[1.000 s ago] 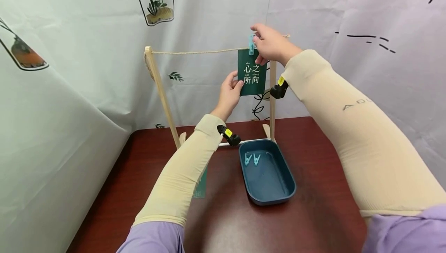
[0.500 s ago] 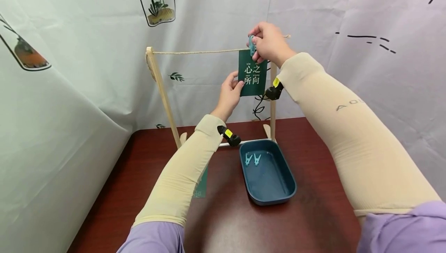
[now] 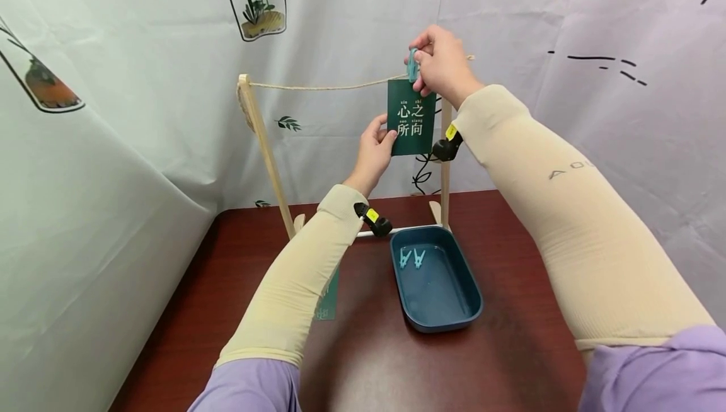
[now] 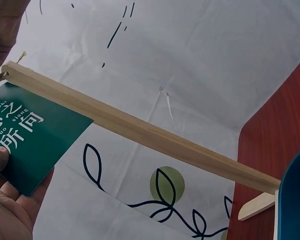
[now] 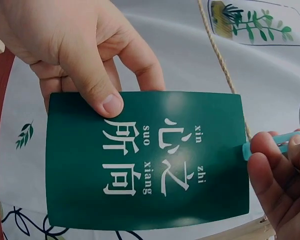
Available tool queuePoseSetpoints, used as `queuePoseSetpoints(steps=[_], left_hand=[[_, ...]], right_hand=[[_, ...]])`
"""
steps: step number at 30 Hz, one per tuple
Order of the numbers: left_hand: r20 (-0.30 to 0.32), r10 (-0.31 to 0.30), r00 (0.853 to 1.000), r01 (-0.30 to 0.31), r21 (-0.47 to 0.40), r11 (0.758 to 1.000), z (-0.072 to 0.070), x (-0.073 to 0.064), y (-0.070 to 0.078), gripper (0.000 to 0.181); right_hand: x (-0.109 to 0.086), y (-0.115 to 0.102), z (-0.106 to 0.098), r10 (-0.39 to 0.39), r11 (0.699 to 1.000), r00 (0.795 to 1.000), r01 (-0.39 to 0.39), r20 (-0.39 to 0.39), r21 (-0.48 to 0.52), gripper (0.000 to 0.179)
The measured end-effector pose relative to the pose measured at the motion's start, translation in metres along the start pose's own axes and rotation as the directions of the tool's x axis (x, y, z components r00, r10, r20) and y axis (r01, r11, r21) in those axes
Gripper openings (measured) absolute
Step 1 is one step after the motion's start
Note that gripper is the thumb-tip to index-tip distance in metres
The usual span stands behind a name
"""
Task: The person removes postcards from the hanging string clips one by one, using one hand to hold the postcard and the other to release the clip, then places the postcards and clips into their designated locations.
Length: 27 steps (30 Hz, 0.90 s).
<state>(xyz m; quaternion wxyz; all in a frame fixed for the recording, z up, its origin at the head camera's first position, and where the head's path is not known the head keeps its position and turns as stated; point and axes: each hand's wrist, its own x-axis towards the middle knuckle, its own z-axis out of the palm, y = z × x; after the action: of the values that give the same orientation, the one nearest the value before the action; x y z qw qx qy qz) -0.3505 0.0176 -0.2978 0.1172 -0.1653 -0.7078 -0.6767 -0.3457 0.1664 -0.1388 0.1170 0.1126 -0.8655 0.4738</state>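
In the head view a dark green card [image 3: 411,145] with white characters stands upright against the rope [image 3: 329,88]. My left hand [image 3: 373,155] pinches its left edge, thumb in front and fingers behind. The thumb on the card's face shows in the right wrist view. At the card's top edge, my right hand [image 3: 445,65] grips a light blue clothespin [image 3: 413,67] between thumb and fingers. From the right wrist, the clothespin's tip [image 5: 246,152] meets the card's top edge beside the rope; whether it bites the card cannot be made out. The left wrist view shows the card's lower corner [image 4: 27,177].
A wooden frame [image 3: 265,154] carries the rope above the dark red table [image 3: 374,361]. In front of it sits a blue tray [image 3: 404,311] with two light blue clothespins [image 3: 418,259] inside. Another green card [image 3: 328,302] lies partly behind my left forearm.
My right hand's fingers have closed round the clothespin and risen slightly with it. The rope's right part is lifted a little. My left hand and the card have hardly moved.
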Motion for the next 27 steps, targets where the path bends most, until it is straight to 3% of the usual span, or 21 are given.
queuePoseSetpoints(steps=[6,13,20,27], left_hand=[[0.009,-0.017,1.000,0.017,0.025,1.000,-0.001,-0.001,-0.003,0.031],[0.030,-0.030,0.999,0.029,0.035,0.999,-0.005,-0.002,-0.005,0.030],[0.023,-0.043,0.999,0.042,0.036,0.998,-0.010,-0.002,-0.006,0.026],[0.017,-0.071,0.997,0.070,0.061,0.996,-0.017,-0.007,-0.008,0.027]], right_hand=[[-0.002,0.001,0.001,-0.023,0.998,0.999,0.024,-0.025,0.056,0.024],[-0.004,0.001,0.000,-0.027,0.991,1.000,0.025,0.012,0.129,0.026],[-0.011,0.003,0.003,-0.122,0.943,0.986,0.079,0.114,0.323,0.036],[-0.015,0.019,0.014,-0.176,0.911,0.980,0.125,0.097,0.393,0.036]])
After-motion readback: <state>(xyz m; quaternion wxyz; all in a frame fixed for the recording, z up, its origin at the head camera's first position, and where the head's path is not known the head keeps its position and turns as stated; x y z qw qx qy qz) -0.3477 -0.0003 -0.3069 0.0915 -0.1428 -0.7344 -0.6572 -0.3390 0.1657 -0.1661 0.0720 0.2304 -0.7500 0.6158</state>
